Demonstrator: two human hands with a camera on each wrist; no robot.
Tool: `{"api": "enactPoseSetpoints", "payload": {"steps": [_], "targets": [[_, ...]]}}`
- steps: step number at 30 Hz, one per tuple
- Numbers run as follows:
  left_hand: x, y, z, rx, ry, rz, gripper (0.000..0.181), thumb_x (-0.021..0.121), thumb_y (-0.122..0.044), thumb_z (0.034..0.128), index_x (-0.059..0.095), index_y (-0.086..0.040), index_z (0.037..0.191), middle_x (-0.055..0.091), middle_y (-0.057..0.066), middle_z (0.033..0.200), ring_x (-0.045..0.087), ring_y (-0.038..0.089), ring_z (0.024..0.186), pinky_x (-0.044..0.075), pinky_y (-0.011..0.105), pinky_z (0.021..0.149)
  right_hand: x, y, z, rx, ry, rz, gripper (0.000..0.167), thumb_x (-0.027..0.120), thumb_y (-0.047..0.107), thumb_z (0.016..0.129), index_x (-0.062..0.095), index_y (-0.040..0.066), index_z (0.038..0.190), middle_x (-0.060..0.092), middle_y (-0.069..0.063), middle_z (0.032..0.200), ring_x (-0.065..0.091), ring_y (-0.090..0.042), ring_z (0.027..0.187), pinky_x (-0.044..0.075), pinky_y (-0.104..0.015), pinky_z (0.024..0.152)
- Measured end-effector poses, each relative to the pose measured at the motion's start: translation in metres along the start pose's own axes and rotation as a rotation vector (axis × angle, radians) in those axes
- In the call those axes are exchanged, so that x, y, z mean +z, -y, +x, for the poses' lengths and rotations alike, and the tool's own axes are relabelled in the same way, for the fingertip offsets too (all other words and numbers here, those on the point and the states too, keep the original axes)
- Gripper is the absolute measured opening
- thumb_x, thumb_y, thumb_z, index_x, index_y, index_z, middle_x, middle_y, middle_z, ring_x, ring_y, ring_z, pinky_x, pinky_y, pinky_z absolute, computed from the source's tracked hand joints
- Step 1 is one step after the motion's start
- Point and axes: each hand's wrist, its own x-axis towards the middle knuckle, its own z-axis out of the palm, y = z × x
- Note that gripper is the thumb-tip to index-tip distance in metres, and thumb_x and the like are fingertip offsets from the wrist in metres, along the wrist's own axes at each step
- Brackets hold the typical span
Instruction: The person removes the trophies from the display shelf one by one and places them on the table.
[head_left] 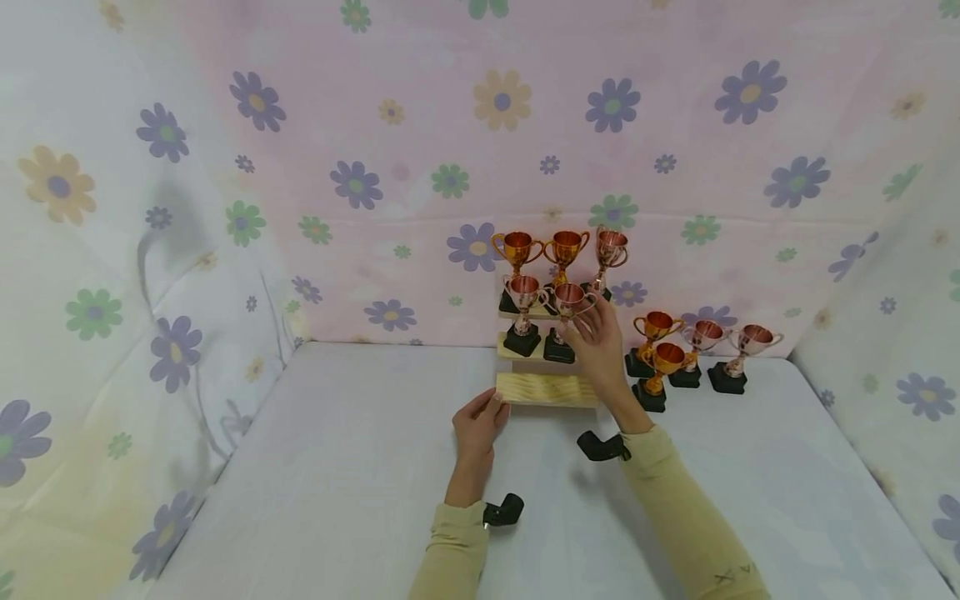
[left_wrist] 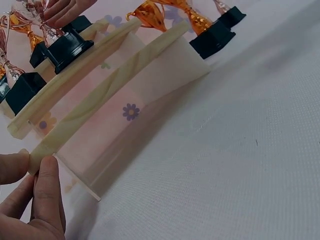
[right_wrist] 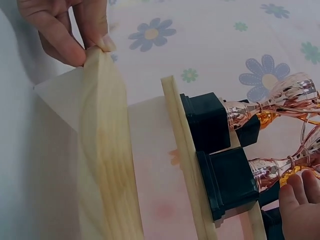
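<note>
- Our left hand [head_left: 476, 423] pinches the lowest step [head_left: 543, 389] of a pale wooden tiered stand [right_wrist: 114, 155].
- Our right hand [head_left: 602, 343] grips a shiny rose-gold, black-based trophy cup [head_left: 568, 298] on the middle step [right_wrist: 186, 150].

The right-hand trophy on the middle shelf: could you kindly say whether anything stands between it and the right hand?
Nothing visible does; the right hand reaches the rose-gold trophy directly, at its right side.
</note>
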Motion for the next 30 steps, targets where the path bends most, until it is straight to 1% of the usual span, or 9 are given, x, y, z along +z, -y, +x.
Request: {"api": "enactPoseSetpoints", "payload": {"steps": [2,5,8,10,13,16,20,24,30], "targets": [[0.0,-0.001,-0.001,0.003,0.001,-0.003,0.03,0.065,0.002,0.0974,0.062,0.015,0.125,0.065,0.014,0.099,0.069,0.011,0.083,0.062,0.024,0.082,0.0,0.0,0.004,0.002,0.017,-0.007,0.074,0.065,-0.004,0.096,0.025,0.001,0.158,0.044,-0.02,0.15,0.047,-0.024,0.136,0.035,-0.041,0.122],[0.001,-0.002,-0.002,0.01,0.003,-0.003,0.031,0.065,0.002,0.0973,0.061,0.016,0.125,0.066,0.014,0.1,0.069,0.012,0.083,0.062,0.024,0.082,-0.001,0.0,0.008,0.005,0.029,-0.023,0.072,0.066,-0.003,0.096,0.027,0.0,0.157,0.049,-0.016,0.143,0.051,-0.019,0.131,0.038,-0.039,0.12],[0.001,-0.002,-0.003,0.008,0.004,-0.003,0.031,0.065,0.002,0.0974,0.062,0.016,0.125,0.066,0.015,0.1,0.069,0.012,0.083,0.062,0.023,0.081,-0.001,0.0,0.013,0.003,0.033,-0.039,0.07,0.067,-0.002,0.096,0.03,-0.001,0.155,0.053,-0.01,0.131,0.054,-0.015,0.124,0.044,-0.032,0.115],[0.001,-0.002,-0.003,0.004,0.004,0.0,0.03,0.064,0.002,0.0976,0.062,0.016,0.125,0.066,0.015,0.101,0.069,0.012,0.084,0.062,0.023,0.081,0.0,0.001,0.014,-0.004,0.034,-0.042,0.069,0.069,-0.002,0.095,0.033,-0.002,0.154,0.054,-0.006,0.123,0.056,-0.013,0.119,0.048,-0.026,0.109],[0.001,-0.002,-0.004,-0.001,0.006,0.006,0.03,0.063,0.002,0.0981,0.062,0.015,0.125,0.065,0.014,0.102,0.069,0.011,0.084,0.062,0.024,0.082,0.0,0.001,0.016,-0.008,0.042,-0.04,0.066,0.07,-0.001,0.094,0.037,-0.001,0.152,0.055,-0.004,0.118,0.057,-0.013,0.113,0.051,-0.019,0.101],[0.001,-0.003,-0.004,0.004,0.008,0.005,0.031,0.063,0.003,0.0982,0.061,0.016,0.126,0.065,0.013,0.101,0.068,0.011,0.084,0.062,0.024,0.082,0.001,0.001,0.017,-0.019,0.036,-0.052,0.062,0.071,0.001,0.094,0.043,-0.001,0.148,0.056,-0.006,0.12,0.059,-0.013,0.111,0.052,-0.018,0.098],[0.001,-0.003,-0.002,0.003,0.011,0.002,0.03,0.063,0.004,0.0978,0.061,0.016,0.125,0.064,0.012,0.1,0.068,0.011,0.082,0.062,0.023,0.08,0.002,0.005,0.018,-0.029,0.015,-0.066,0.056,0.07,0.0,0.094,0.047,-0.003,0.145,0.057,-0.009,0.117,0.061,-0.01,0.107,0.053,-0.016,0.097],[0.0,-0.004,-0.001,-0.014,0.022,0.008,0.03,0.062,0.006,0.0973,0.06,0.018,0.125,0.064,0.013,0.099,0.068,0.012,0.081,0.062,0.024,0.081,0.002,0.007,0.02,-0.031,0.003,-0.077,0.055,0.07,-0.001,0.094,0.049,-0.003,0.144,0.055,-0.005,0.11,0.061,-0.008,0.099,0.054,-0.014,0.091],[-0.001,-0.004,-0.001,-0.011,0.02,0.004,0.03,0.062,0.006,0.0976,0.06,0.018,0.125,0.065,0.013,0.099,0.068,0.011,0.082,0.062,0.026,0.082,0.0,0.004,0.024,-0.06,-0.015,-0.079,0.052,0.073,-0.001,0.092,0.054,-0.003,0.141,0.055,-0.001,0.103,0.058,-0.009,0.09,0.056,-0.013,0.086]]}}
